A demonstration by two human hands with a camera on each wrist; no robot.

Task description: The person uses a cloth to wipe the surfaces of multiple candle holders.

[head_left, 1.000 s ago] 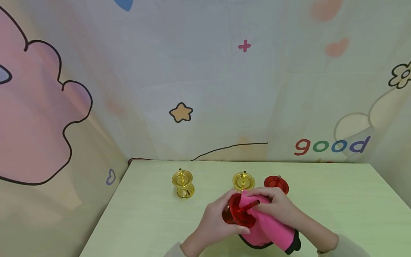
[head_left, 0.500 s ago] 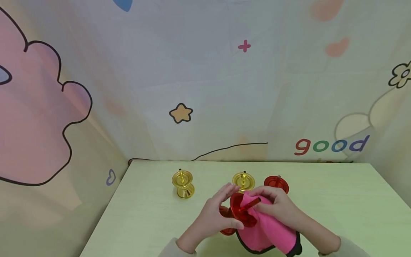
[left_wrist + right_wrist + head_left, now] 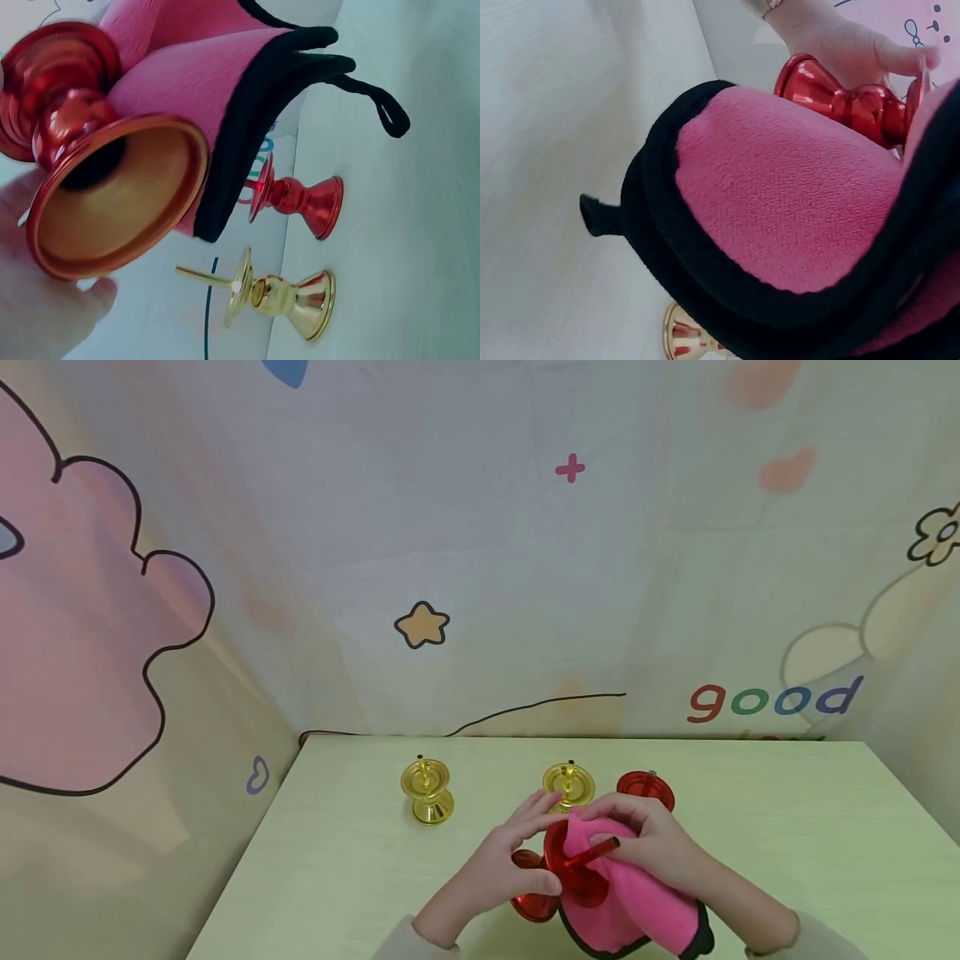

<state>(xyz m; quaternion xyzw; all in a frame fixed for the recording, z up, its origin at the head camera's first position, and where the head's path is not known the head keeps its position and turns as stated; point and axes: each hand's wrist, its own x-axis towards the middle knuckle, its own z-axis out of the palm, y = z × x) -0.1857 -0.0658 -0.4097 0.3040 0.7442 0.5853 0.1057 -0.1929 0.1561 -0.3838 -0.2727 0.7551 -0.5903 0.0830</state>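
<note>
A shiny red candle holder (image 3: 587, 885), tilted with its stem toward the right, is off the table between both hands. My left hand (image 3: 510, 868) is beside its dish, fingers extended and spread, thumb near the rim. The holder's hollow base (image 3: 120, 206) faces the left wrist camera. My right hand (image 3: 652, 839) grips a pink cloth (image 3: 637, 893) with black edging and presses it onto the dish around the stem. In the right wrist view, the folded cloth (image 3: 780, 187) hides most of the right hand's contact.
A gold candle holder (image 3: 427, 785) stands at the back left of the pale table (image 3: 337, 877). Another gold holder (image 3: 568, 783) and a second red holder (image 3: 647, 787) stand just beyond the hands. A printed curtain (image 3: 480, 543) hangs behind the table.
My left hand has loosened from around the red candle holder, its fingers spreading and baring the base. The holder has shifted slightly right and down; the right hand keeps gripping the cloth on it.
</note>
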